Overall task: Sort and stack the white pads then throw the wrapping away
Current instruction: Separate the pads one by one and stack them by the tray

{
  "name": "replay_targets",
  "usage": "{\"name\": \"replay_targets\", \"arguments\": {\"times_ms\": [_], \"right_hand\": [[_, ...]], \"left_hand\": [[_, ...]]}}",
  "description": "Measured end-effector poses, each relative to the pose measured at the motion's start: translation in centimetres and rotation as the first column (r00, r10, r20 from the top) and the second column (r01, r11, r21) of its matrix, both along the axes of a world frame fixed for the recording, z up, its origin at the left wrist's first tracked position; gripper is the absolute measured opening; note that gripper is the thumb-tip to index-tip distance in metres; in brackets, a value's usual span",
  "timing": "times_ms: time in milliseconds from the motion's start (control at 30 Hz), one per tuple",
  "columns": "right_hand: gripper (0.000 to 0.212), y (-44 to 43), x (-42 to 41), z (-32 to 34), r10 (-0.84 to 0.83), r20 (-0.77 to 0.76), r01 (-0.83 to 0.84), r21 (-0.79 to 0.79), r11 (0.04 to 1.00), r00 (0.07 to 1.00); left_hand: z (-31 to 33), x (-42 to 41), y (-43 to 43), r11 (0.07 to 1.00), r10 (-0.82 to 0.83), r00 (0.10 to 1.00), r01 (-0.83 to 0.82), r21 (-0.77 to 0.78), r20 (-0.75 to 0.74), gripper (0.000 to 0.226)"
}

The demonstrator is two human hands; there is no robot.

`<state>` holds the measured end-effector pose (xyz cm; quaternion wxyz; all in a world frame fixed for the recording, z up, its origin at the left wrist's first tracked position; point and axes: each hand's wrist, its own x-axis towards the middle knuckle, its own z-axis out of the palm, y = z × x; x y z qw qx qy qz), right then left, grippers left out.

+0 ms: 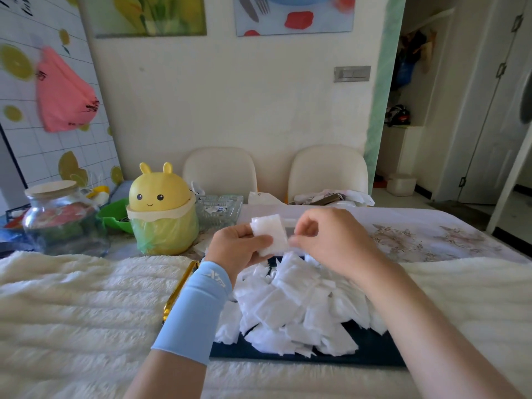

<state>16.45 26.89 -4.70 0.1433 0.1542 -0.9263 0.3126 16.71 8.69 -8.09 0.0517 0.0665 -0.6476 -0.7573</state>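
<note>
Pad point(270, 236): white, soft, fibrous.
Pads point(293, 306), heaped: same, matt.
Blanket point(72, 298): cream plush, ribbed pile.
Tray point(374, 352): dark, smooth, matt.
Bin point(158, 194): yellow plastic, glossy.
Liner point(164, 237): thin green film.
Jar point(60, 226): clear glass.
Lid point(51, 190): pale wood.
Tongs point(181, 289): gold metal, shiny.
Sleeve point(195, 306): blue stretch cloth, smooth.

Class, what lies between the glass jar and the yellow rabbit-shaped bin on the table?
A green bowl: the head view shows it between the glass jar and the yellow rabbit-shaped bin, set slightly behind both.
</note>
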Motion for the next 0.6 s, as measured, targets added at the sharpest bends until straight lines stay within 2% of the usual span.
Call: {"name": "replay_targets", "arguments": {"times_ms": [67, 133, 167, 233, 433, 533, 600], "right_hand": [[0.031, -0.4, 1.1, 0.5, 0.04, 0.078, -0.059, 0.269, 0.961, 0.996], [0.046, -1.5, 1.8, 0.0, 0.013, 0.055, -0.04, 0.526, 0.85, 0.998], [0.05, -2.0, 2.0, -0.4, 0.01, 0.023, -0.022, 0.596, 0.803, 1.0], [0.048, -2.4, 2.2, -1.0, 0.013, 0.009, -0.016, 0.638, 0.77, 1.0], [0.027, -1.8, 2.0, -0.6, 0.007, 0.051, -0.036, 0.617, 0.786, 0.999], [0.024, -1.7, 1.6, -0.9, 0.032, 0.044, -0.052, 0.628, 0.776, 0.999], [0.013, -1.6, 1.5, -1.2, 0.045, 0.08, -0.086, 0.644, 0.76, 0.996]], "left_hand": [[0.0, -0.2, -0.5, 0.999, 0.033, 0.999, -0.032, 0.019, -0.003, 0.02], [0.1, -0.2, -0.6, 0.999, 0.027, 1.0, -0.027, 0.039, -0.013, 0.023], [0.2, -0.1, -0.6, 0.999, 0.021, 1.0, -0.02, 0.044, -0.017, 0.023], [0.4, 0.0, -0.3, 1.0, 0.007, 1.0, -0.006, 0.021, -0.022, 0.023], [0.3, 0.0, -0.2, 0.999, 0.007, 1.0, -0.007, -0.038, -0.008, 0.013], [0.2, 0.0, -0.2, 0.998, 0.032, 0.999, -0.032, -0.044, -0.007, 0.009], [0.1, 0.0, -0.3, 0.997, 0.061, 0.998, -0.061, -0.051, -0.008, 0.009]]}}
